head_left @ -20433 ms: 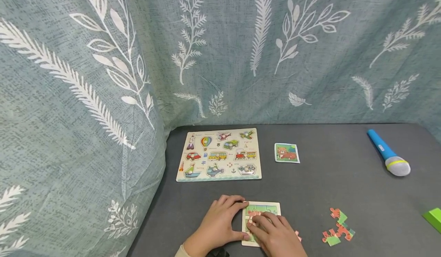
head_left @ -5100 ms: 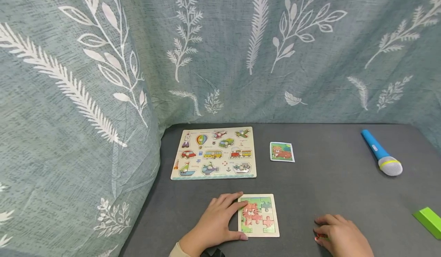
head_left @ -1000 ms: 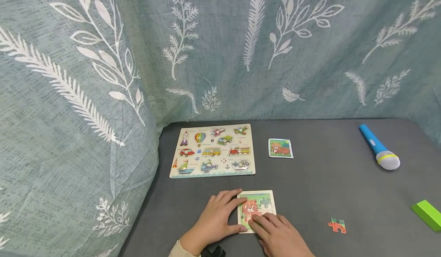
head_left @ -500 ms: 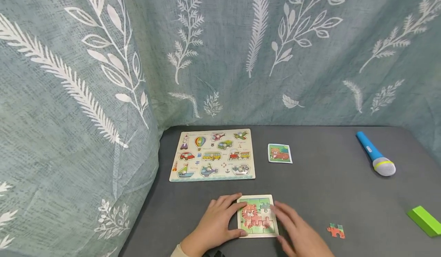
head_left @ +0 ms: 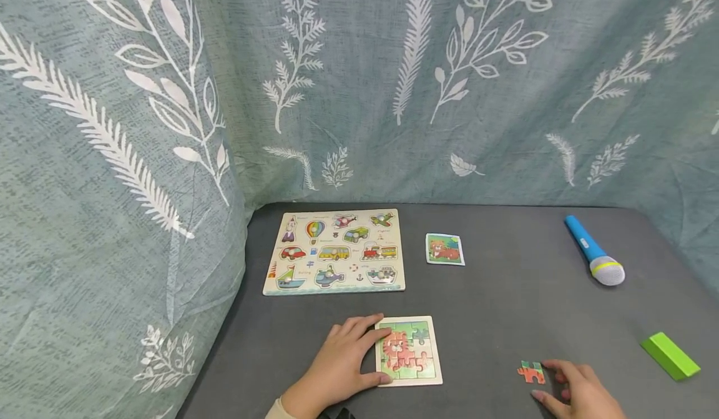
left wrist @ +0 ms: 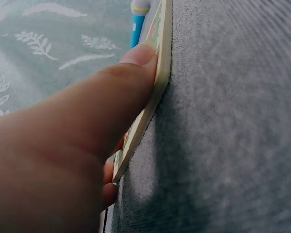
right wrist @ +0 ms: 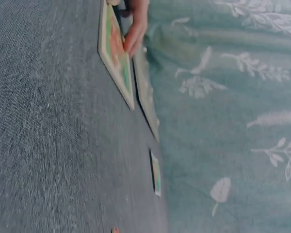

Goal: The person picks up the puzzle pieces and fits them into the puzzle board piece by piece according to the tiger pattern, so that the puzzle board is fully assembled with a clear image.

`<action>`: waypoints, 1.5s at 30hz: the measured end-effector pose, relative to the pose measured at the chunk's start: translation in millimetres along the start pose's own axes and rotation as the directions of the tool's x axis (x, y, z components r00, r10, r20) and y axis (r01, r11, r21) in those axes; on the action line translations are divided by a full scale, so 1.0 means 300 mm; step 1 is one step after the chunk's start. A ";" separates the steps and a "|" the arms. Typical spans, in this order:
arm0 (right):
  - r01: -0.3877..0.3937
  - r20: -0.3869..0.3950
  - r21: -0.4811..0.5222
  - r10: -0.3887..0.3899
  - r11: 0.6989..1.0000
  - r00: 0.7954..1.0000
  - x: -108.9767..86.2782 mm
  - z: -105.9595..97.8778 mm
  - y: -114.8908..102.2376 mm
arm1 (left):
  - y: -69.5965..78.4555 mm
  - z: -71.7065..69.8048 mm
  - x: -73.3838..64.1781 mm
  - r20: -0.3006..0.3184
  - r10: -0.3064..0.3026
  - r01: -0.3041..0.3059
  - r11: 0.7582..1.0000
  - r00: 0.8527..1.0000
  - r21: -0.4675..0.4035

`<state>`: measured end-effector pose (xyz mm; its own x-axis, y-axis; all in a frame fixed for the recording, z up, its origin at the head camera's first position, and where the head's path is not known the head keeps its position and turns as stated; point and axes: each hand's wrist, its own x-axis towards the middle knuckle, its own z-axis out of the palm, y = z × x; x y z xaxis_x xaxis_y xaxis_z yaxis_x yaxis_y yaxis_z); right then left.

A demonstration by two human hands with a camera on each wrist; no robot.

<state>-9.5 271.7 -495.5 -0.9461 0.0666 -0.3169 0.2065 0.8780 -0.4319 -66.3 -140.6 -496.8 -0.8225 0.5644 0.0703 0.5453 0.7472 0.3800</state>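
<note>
In the head view my left hand (head_left: 337, 363) holds the left side of a wooden jigsaw puzzle (head_left: 409, 381), thumb at the lower edge and fingers along the upper left. The left wrist view shows the thumb (left wrist: 140, 53) pressing the puzzle's rim. A tiger picture fills much of the tray, with pale wood showing at its right. My right hand (head_left: 581, 391) is at the right of a loose orange and green jigsaw piece (head_left: 530, 372); the index fingertip is at its edge, thumb apart below. Whether it touches is unclear. The right wrist view does not show the right hand.
Behind the puzzle lies a vehicle peg board (head_left: 334, 288). A small tiger picture card (head_left: 444, 249) is right of it. A blue toy microphone (head_left: 595, 250) and a green block (head_left: 671, 356) lie at the right. A patterned curtain (head_left: 359, 94) borders the table's back and left.
My right hand has left the puzzle and moved right to the loose piece. Over the longer span, several loose pieces went from the table and the tray filled. My left hand stayed on the puzzle.
</note>
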 end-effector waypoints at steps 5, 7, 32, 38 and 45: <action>0.097 -0.039 0.028 -0.096 0.995 0.995 0.032 0.019 -0.082 | -0.003 0.001 0.004 0.001 0.012 -0.012 1.000 1.000 0.008; 0.170 -0.038 0.085 -0.167 0.982 0.985 0.048 0.023 -0.111 | -0.003 0.001 0.006 0.006 0.013 -0.013 1.000 1.000 0.014; 0.384 -0.262 0.569 -0.282 0.727 0.923 0.116 0.229 -0.470 | 0.011 0.014 0.002 0.018 -0.006 0.005 1.000 1.000 0.016; 0.414 -0.320 0.609 -0.269 0.676 0.909 0.121 0.231 -0.480 | 0.002 0.012 -0.001 0.009 -0.016 0.016 1.000 1.000 0.018; 0.625 -0.483 0.603 -0.397 0.496 0.780 0.142 0.248 -0.468 | -0.004 0.007 0.005 0.018 -0.028 0.027 0.999 0.999 0.023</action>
<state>-60.3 116.0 -511.3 -0.9408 -0.0681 0.3319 -0.3388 0.1911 -0.9212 -67.6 -139.8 -499.2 -0.8343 0.5496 0.0433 0.5260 0.7701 0.3608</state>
